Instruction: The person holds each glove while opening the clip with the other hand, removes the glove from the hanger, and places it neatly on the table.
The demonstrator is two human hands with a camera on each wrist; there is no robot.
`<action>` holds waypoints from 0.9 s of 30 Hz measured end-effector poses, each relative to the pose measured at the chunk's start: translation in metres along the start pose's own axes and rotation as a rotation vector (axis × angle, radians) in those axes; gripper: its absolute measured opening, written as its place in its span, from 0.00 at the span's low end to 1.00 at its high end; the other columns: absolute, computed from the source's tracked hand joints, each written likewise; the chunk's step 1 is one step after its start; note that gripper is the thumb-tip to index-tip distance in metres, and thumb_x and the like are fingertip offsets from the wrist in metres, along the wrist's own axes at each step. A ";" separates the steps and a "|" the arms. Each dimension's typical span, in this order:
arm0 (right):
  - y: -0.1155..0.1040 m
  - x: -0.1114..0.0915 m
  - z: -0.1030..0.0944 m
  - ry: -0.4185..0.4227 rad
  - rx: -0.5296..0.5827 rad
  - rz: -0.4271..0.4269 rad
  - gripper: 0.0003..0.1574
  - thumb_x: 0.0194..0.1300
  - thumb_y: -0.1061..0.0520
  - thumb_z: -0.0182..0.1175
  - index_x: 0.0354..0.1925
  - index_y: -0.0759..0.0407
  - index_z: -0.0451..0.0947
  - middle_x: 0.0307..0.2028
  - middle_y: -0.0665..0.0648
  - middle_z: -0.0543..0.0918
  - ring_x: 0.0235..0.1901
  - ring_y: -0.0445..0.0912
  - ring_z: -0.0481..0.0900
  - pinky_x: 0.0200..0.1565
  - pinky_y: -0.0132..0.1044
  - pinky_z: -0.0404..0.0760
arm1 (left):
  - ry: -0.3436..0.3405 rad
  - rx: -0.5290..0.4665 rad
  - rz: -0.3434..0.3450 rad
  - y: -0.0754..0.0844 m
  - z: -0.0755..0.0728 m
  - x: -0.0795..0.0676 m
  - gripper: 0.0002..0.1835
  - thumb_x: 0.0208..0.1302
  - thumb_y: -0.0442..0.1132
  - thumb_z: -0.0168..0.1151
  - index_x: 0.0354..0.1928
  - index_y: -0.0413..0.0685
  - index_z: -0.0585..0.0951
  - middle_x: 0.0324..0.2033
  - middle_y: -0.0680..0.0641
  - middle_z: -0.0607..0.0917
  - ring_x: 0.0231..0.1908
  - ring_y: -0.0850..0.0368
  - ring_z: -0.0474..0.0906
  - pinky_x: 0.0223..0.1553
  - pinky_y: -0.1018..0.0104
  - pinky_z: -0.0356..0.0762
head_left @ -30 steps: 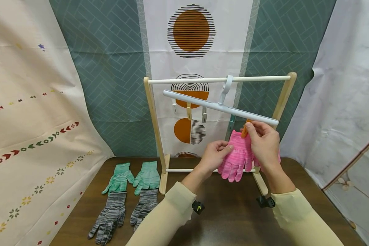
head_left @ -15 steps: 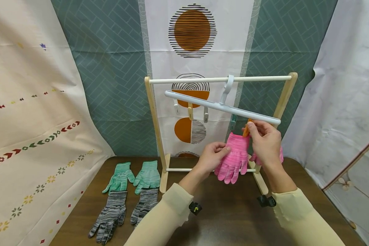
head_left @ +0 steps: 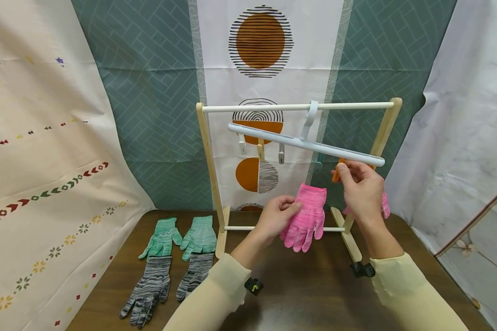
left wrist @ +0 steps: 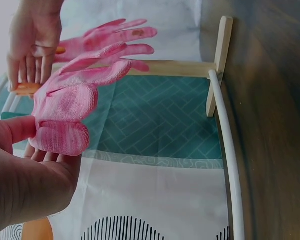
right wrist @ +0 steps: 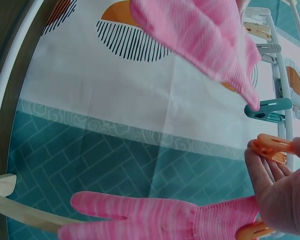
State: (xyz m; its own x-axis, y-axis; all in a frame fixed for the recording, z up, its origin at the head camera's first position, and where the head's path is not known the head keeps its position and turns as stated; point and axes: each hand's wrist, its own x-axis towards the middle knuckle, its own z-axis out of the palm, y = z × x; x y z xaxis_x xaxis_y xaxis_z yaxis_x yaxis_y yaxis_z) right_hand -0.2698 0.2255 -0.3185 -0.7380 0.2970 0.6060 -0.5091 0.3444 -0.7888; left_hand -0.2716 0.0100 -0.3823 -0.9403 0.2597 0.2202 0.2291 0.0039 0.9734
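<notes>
My left hand (head_left: 275, 218) pinches a pink glove (head_left: 308, 216) at its side, fingers of the glove pointing down. The glove's cuff is below and left of an orange clip (head_left: 337, 171), apart from it. This clip hangs under the right end of a tilted pale hanger (head_left: 273, 137), and my right hand (head_left: 362, 188) squeezes it between thumb and fingers. In the right wrist view a second pink glove (right wrist: 160, 215) hangs by its cuff from another orange clip (right wrist: 255, 230), beside my right hand. A teal clip (right wrist: 270, 107) hangs nearby, overlapping the held glove's tip in that view.
The hanger hooks over the top rod of a wooden rack (head_left: 207, 151). More clips, including a yellow clip (head_left: 261, 149), hang along its left half. Two green gloves (head_left: 199, 236) and two grey-black gloves (head_left: 149, 285) lie on the brown table (head_left: 298, 294) at left.
My left hand has drawn the pink glove down and left, off the orange clip. My right hand stays on that clip, shifting slightly right with the hanger.
</notes>
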 end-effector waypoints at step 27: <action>0.010 0.007 -0.003 -0.022 -0.054 -0.041 0.24 0.75 0.52 0.68 0.61 0.67 0.82 0.49 0.63 0.89 0.41 0.31 0.85 0.46 0.22 0.80 | 0.044 -0.071 -0.034 -0.014 -0.050 -0.039 0.14 0.78 0.39 0.64 0.53 0.33 0.83 0.37 0.43 0.90 0.33 0.57 0.85 0.36 0.67 0.83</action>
State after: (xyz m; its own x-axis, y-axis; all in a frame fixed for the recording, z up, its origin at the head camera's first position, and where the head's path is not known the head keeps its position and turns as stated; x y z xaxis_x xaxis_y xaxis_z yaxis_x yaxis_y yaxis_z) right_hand -0.2785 0.2341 -0.3216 -0.7266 0.2621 0.6351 -0.5152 0.4038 -0.7560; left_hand -0.2508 -0.0481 -0.4018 -0.9578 0.2177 0.1878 0.1795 -0.0572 0.9821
